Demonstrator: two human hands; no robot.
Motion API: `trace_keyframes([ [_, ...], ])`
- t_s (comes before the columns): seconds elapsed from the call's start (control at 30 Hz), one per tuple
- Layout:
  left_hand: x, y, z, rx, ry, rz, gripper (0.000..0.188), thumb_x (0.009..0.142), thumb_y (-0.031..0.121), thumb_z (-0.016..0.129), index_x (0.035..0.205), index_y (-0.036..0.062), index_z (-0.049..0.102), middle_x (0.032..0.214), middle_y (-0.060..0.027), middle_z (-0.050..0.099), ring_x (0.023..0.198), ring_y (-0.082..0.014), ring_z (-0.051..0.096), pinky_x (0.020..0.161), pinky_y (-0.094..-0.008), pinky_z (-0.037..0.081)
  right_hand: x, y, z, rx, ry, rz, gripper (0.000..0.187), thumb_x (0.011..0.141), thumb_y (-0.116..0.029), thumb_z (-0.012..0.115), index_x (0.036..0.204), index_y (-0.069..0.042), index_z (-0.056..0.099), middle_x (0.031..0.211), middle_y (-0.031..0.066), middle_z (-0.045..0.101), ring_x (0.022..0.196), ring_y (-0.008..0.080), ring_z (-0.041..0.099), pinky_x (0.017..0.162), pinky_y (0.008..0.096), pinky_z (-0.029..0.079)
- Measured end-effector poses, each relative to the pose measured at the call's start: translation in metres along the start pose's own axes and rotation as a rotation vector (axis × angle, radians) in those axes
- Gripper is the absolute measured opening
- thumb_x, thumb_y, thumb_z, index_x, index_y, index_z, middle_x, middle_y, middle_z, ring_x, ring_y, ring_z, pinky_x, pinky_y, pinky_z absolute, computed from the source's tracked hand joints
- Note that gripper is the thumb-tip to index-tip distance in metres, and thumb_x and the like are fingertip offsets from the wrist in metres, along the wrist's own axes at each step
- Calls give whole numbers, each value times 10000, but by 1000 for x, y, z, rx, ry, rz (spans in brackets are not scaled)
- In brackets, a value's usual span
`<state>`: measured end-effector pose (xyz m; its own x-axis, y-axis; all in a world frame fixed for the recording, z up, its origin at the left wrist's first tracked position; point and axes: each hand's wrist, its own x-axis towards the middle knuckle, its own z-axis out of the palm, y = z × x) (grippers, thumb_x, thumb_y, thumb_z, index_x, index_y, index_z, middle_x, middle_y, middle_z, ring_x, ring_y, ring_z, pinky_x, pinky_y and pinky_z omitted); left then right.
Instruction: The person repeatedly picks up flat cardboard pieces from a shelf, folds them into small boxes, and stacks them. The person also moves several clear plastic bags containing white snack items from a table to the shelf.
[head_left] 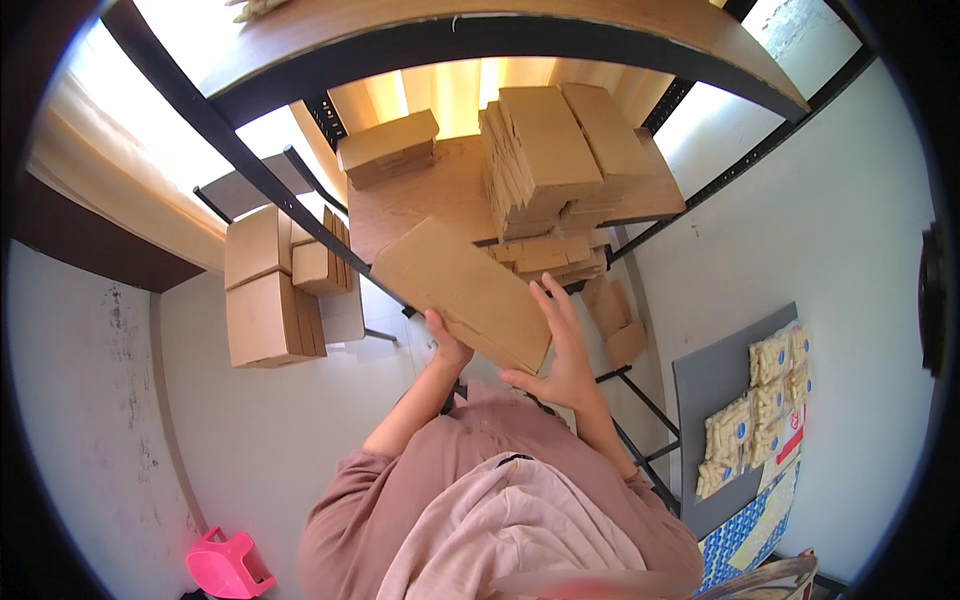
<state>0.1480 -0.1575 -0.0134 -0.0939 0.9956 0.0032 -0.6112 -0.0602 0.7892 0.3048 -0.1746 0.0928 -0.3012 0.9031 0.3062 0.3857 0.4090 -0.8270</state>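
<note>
Cardboard box (465,295) could slip, I judge, if my left hand (451,349), pinching its near edge, loosens; my right hand (568,376) has fingers spread alongside.

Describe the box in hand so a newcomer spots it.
Start at the lower wooden shelf bearing cardboard stacks. Nearer the camera, find the long brown box between left hand and right hand. Unlike those stacks, only it is handheld.

Wooden shelf (455,178), cardboard stacks (548,140) (the right taller)
</note>
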Motion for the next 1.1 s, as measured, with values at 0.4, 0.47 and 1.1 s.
trace_keyframes([
  [0.4, 31, 17, -17, 130, 49, 108, 933, 755, 743, 371, 1420, 160, 75, 1399, -98, 259, 1226, -247, 347, 924, -434, 390, 26, 39, -10, -213, 468, -92, 790, 545, -317, 799, 1206, -64, 448, 1271, 204, 339, 1169, 373, 358, 940, 468, 347],
  [0.47, 33, 16, -28, 197, 119, 42, 903, 767, 728, 359, 1416, 172, 66, 1383, -104, 281, 1197, -252, 370, 898, -438, 409, 32, 42, -22, -269, 596, -155, 797, 539, -314, 801, 1211, -72, 447, 1278, 208, 332, 1174, 372, 356, 935, 474, 354],
  [1.1, 135, -74, -156, 458, 58, -439, 491, 921, 176, 470, 1366, 134, 268, 1176, -116, 498, 1052, -212, 524, 804, -397, 497, -8, 199, 164, -198, 174, 385, 766, 661, -209, 752, 1287, -27, 351, 1262, 207, 336, 1156, 337, 367, 946, 381, 367],
])
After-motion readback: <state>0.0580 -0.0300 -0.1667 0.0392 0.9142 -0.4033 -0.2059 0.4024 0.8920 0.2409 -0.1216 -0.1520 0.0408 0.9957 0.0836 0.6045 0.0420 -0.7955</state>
